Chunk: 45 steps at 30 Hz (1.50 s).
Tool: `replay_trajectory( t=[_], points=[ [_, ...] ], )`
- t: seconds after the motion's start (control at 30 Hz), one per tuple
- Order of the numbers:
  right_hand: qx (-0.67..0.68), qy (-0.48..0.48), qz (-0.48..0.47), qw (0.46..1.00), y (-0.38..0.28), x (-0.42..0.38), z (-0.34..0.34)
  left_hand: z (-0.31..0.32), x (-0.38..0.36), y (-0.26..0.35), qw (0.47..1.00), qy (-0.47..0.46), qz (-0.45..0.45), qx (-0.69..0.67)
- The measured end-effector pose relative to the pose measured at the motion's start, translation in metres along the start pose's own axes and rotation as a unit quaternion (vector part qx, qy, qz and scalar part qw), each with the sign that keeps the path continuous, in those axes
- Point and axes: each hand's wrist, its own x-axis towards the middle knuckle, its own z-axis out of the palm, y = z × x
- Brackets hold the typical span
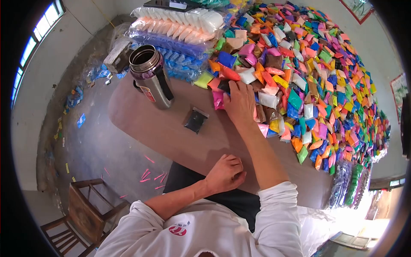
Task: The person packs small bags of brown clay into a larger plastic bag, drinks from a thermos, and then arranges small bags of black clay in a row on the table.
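My right hand [241,102] reaches into the near edge of a heap of small coloured packets [295,98]. Its fingers are bent around a small black packet [224,85], with the thumb beside a magenta packet [218,99]; the fingertips are partly covered. Close to my body, my left hand [224,173] hovers at the table's front edge, fingers curled in and nothing visible in them. Left of my right hand, a clear packet with black contents [197,120] lies alone on the brown table [171,128].
An uncapped steel thermos [152,79] stands at the table's left. Behind it are stacked bags of white, peach, purple and blue packets [180,38]. Long filled bags [349,184] lie at the right end. A wooden chair [87,212] and pink scraps [145,174] are on the floor.
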Motion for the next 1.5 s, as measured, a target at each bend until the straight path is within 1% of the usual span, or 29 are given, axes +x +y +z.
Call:
replay_trajectory(
  t=[0.1, 0.2, 0.3, 0.33, 0.4, 0.5, 0.53, 0.6, 0.63, 0.73, 0.83, 0.93, 1.03, 1.13, 1.23, 1.33, 1.43, 1.5],
  points=[
    [-0.029, -0.023, 0.007, 0.999, 0.002, 0.002, 0.004, -0.001, 0.000, 0.001, 1.000, -0.011, -0.016, -0.002],
    [0.016, -0.034, 0.020, 0.999, 0.012, 0.005, 0.006, -0.001, -0.001, 0.000, 1.000, -0.011, -0.020, -0.009],
    [0.186, 0.006, 0.054, 0.981, 0.026, -0.001, -0.002, -0.004, 0.001, 0.001, 0.998, 0.025, -0.019, -0.055],
    [0.254, -0.028, 0.099, 0.962, 0.027, -0.006, -0.015, -0.005, 0.001, 0.000, 0.996, 0.021, -0.029, -0.077],
    [0.379, -0.094, 0.189, 0.901, 0.027, -0.025, -0.051, -0.008, 0.001, -0.004, 0.991, 0.013, -0.048, -0.126],
    [0.443, -0.138, 0.237, 0.853, 0.023, -0.065, -0.098, -0.013, -0.002, -0.005, 0.965, 0.006, -0.129, -0.227],
    [0.427, -0.110, 0.199, 0.875, 0.025, -0.084, -0.102, -0.012, -0.004, -0.009, 0.957, -0.002, -0.149, -0.250],
    [0.393, -0.052, 0.114, 0.911, 0.029, -0.116, -0.106, -0.010, -0.002, -0.012, 0.931, 0.022, -0.159, -0.329],
    [0.398, -0.057, 0.119, 0.908, 0.025, -0.130, -0.113, -0.011, -0.001, -0.011, 0.915, 0.034, -0.165, -0.366],
    [0.430, -0.077, 0.139, 0.889, 0.010, -0.157, -0.128, -0.040, 0.011, 0.001, 0.885, -0.029, -0.246, -0.394],
    [0.468, -0.058, 0.136, 0.871, 0.002, -0.174, -0.127, -0.039, 0.007, -0.012, 0.908, -0.095, -0.262, -0.314],
    [0.523, -0.016, 0.216, 0.824, -0.012, -0.177, -0.127, -0.033, 0.004, -0.010, 0.917, -0.086, -0.236, -0.310],
    [0.592, 0.023, 0.373, 0.714, -0.024, -0.168, -0.132, -0.030, 0.003, -0.006, 0.950, -0.065, -0.194, -0.235],
    [0.596, -0.088, 0.420, 0.679, -0.015, -0.180, -0.125, -0.018, -0.003, -0.012, 0.984, -0.026, -0.105, -0.144],
    [0.560, -0.085, 0.416, 0.711, -0.016, -0.187, -0.126, -0.015, -0.002, -0.014, 0.995, -0.037, -0.057, -0.070],
    [0.637, -0.030, 0.410, 0.652, -0.016, -0.192, -0.111, -0.016, 0.001, -0.007, 0.989, -0.030, -0.094, -0.108],
    [0.669, -0.018, 0.409, 0.621, -0.014, -0.190, -0.102, -0.022, 0.003, -0.005, 0.963, -0.053, -0.195, -0.177],
    [0.678, -0.002, 0.431, 0.595, -0.020, -0.185, -0.102, -0.025, 0.004, -0.005, 0.959, -0.055, -0.200, -0.193]
  ],
)
